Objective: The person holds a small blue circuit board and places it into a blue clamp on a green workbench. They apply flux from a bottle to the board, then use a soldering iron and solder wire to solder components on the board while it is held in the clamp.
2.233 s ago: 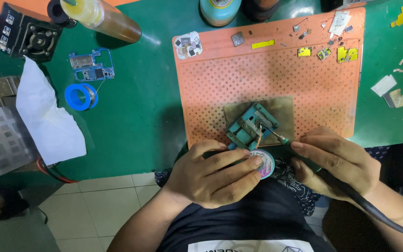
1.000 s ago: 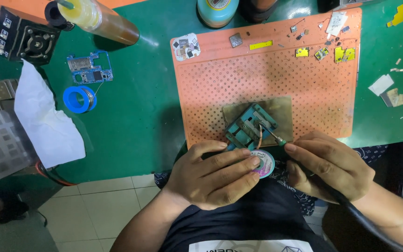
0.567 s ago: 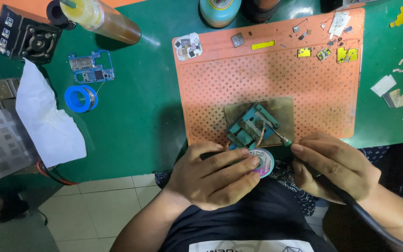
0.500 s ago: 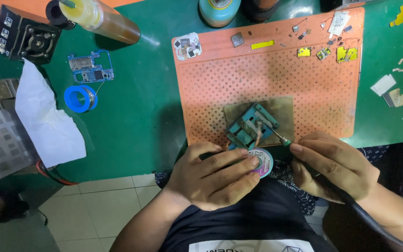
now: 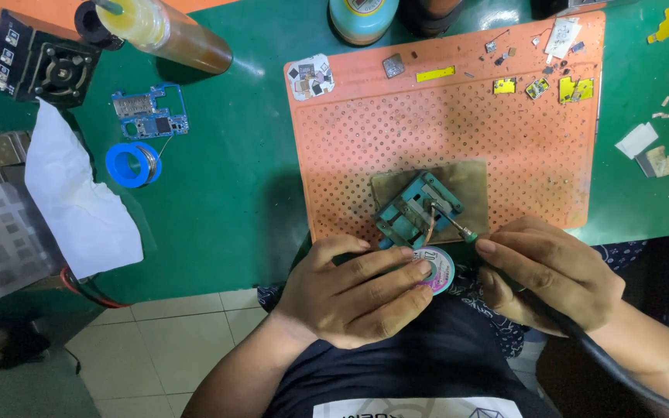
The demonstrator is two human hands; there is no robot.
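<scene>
The left hand (image 5: 354, 290) lies at the near edge of the orange mat (image 5: 443, 124), its fingers (image 5: 396, 267) stretched together and closed over a small round spool (image 5: 437, 267) of braid, which peeks out just past the fingertips. A copper strand runs up from the spool to the circuit board (image 5: 416, 213), clamped in a teal holder just beyond those fingertips. The right hand (image 5: 547, 275) has its fingers (image 5: 505, 255) wrapped tight around a soldering iron (image 5: 458, 228), whose tip touches the board beside the strand; its dark cable trails off past the wrist. Far to the left of the left hand, on the green tabletop (image 5: 234, 170), sit a blue solder reel (image 5: 133, 164), a second blue board (image 5: 149, 114) and a white cloth (image 5: 79, 201).
</scene>
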